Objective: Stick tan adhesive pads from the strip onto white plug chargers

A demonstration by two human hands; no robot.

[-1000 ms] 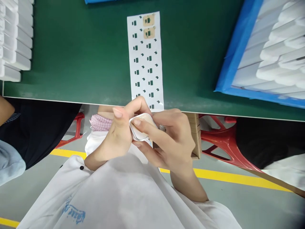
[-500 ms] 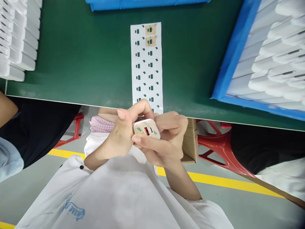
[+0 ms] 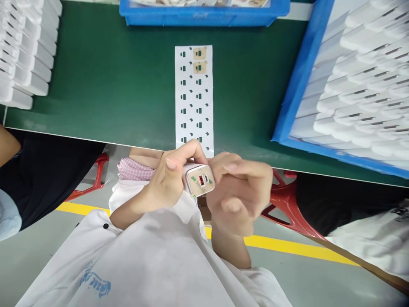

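My left hand [image 3: 169,181] grips a white USB charger [image 3: 192,189] just off the table's front edge. The charger's port face points up at me, with a tan adhesive sticker [image 3: 195,179] around a red-orange USB port and a smaller port. Close by on the right, my right hand [image 3: 239,192] has its fingers apart and curved, palm showing, with nothing seen in it. Beyond both hands lies a white sticker sheet [image 3: 191,104] with rows of cut-outs. Two tan stickers [image 3: 200,67] remain on its upper right part.
White housings [image 3: 28,55] stand stacked at the left of the green table [image 3: 115,85]. On the right, a blue tray [image 3: 286,115] holds rows of white housings, and another blue bin [image 3: 204,18] sits at the back. Red stools [image 3: 284,204] and seated people flank me.
My right hand has come off the charger and opened to the right. The left hand keeps hold of the charger. The view has shifted, showing more of the back bin.
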